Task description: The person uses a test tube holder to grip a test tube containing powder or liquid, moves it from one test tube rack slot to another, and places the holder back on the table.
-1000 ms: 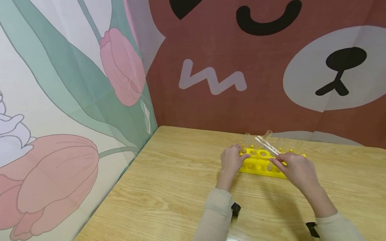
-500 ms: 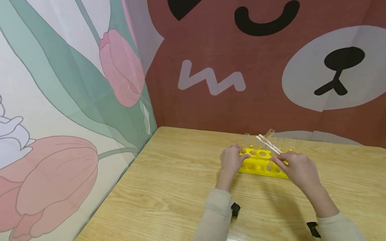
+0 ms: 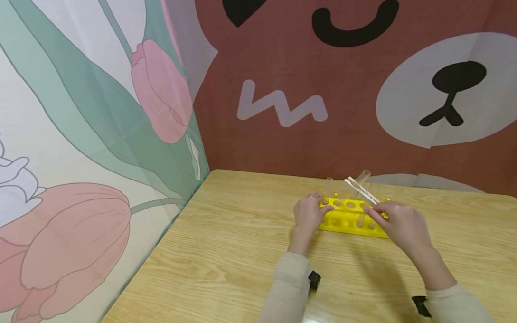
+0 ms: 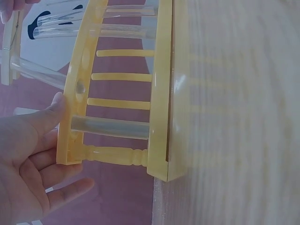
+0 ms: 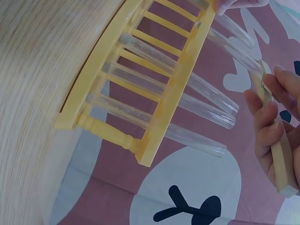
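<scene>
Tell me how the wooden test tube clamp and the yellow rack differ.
The test tube clamp is slim pale wood; the test tube rack is longer and yellow. The clamp tilts in the right hand; the rack stands on the table, the left hand at one end. The clamp grips one test tube; the rack holds several. Both hold clear tubes.

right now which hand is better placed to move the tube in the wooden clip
Probably the right hand: it pinches the wooden clip gripping the test tube. The left hand holds the yellow rack near one end.
</scene>
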`<state>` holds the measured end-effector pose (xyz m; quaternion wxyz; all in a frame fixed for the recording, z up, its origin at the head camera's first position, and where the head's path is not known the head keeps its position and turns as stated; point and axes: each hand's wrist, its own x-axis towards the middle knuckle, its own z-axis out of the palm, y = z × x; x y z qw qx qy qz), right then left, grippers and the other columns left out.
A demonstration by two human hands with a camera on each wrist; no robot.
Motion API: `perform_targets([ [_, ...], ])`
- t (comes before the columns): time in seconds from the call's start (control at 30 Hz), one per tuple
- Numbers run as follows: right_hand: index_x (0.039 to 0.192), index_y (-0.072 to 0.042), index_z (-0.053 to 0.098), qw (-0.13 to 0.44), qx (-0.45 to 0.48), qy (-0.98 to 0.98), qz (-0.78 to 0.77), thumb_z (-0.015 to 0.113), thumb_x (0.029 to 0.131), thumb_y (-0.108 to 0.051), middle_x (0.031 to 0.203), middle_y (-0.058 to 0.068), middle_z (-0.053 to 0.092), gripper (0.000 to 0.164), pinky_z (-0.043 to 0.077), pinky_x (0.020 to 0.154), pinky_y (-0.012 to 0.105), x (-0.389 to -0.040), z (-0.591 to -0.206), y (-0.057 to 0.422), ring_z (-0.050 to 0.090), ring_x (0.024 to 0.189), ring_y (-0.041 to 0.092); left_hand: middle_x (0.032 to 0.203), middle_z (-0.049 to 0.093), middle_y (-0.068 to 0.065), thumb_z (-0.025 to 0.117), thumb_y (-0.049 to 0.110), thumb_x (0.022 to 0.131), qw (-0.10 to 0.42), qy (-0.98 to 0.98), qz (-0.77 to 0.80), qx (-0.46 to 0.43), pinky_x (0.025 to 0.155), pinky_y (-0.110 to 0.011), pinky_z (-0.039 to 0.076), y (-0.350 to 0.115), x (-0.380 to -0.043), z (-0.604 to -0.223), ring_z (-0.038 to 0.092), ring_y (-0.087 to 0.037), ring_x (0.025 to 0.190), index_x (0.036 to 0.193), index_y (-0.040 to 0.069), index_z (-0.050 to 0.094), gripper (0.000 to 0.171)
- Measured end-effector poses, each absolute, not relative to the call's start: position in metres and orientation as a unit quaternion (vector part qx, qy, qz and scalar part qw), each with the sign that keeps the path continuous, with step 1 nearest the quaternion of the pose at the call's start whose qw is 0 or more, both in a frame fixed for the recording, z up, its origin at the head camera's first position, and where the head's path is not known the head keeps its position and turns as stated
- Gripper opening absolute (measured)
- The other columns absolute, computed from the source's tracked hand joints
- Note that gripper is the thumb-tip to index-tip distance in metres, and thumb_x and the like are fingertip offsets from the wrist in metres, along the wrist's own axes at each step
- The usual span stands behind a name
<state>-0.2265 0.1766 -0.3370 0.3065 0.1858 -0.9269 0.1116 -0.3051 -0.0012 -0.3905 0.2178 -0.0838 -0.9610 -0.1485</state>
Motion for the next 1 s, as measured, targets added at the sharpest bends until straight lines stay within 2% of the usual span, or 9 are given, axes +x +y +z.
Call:
perform_targets([
  [0.37, 0.074, -0.004, 0.070, 0.307, 0.180, -0.927, 0.117, 0.073, 0.073, -0.018, 0.057, 0.003, 0.053, 0.015, 0.024, 0.034, 0.024, -0.2244, -0.3323, 0.1769, 0.032, 0.043, 0.010, 0.092, 0.063, 0.011, 0.060, 0.055, 0.072, 0.209, -0.963, -0.155, -0.076, 0.040, -0.015, 0.031, -0.0008, -0.3049, -0.3889, 0.052, -0.006, 0.057, 0.100, 0.029, 0.070, 0.039],
  [0.53, 0.074, -0.004, 0.070, 0.309, 0.174, -0.928, 0.117, 0.073, 0.073, -0.019, 0.060, 0.004, 0.057, 0.015, 0.024, 0.034, 0.024, -0.2235, -0.3309, 0.1780, 0.033, 0.043, 0.010, 0.088, 0.062, 0.010, 0.061, 0.055, 0.072, 0.209, -0.962, -0.154, -0.080, 0.040, -0.015, 0.030, -0.0010, -0.3043, -0.3888, 0.049, -0.006, 0.054, 0.099, 0.029, 0.070, 0.039],
  [0.83, 0.076, -0.003, 0.070, 0.306, 0.166, -0.930, 0.119, 0.071, 0.075, -0.020, 0.060, 0.003, 0.056, 0.017, 0.023, 0.034, 0.025, -0.2221, -0.3293, 0.1819, 0.033, 0.044, 0.011, 0.088, 0.063, 0.010, 0.063, 0.050, 0.073, 0.240, -0.950, -0.158, -0.122, 0.055, -0.017, 0.043, -0.0030, -0.3048, -0.3884, 0.058, -0.008, 0.074, 0.092, 0.021, 0.073, 0.036],
  [1.0, 0.077, -0.004, 0.071, 0.311, 0.164, -0.929, 0.118, 0.071, 0.075, -0.020, 0.062, 0.005, 0.058, 0.016, 0.023, 0.035, 0.026, -0.2212, -0.3280, 0.1837, 0.034, 0.044, 0.011, 0.088, 0.063, 0.009, 0.063, 0.048, 0.074, 0.234, -0.950, -0.163, -0.129, 0.056, -0.019, 0.043, -0.0033, -0.3052, -0.3884, 0.058, -0.009, 0.072, 0.092, 0.019, 0.073, 0.035],
])
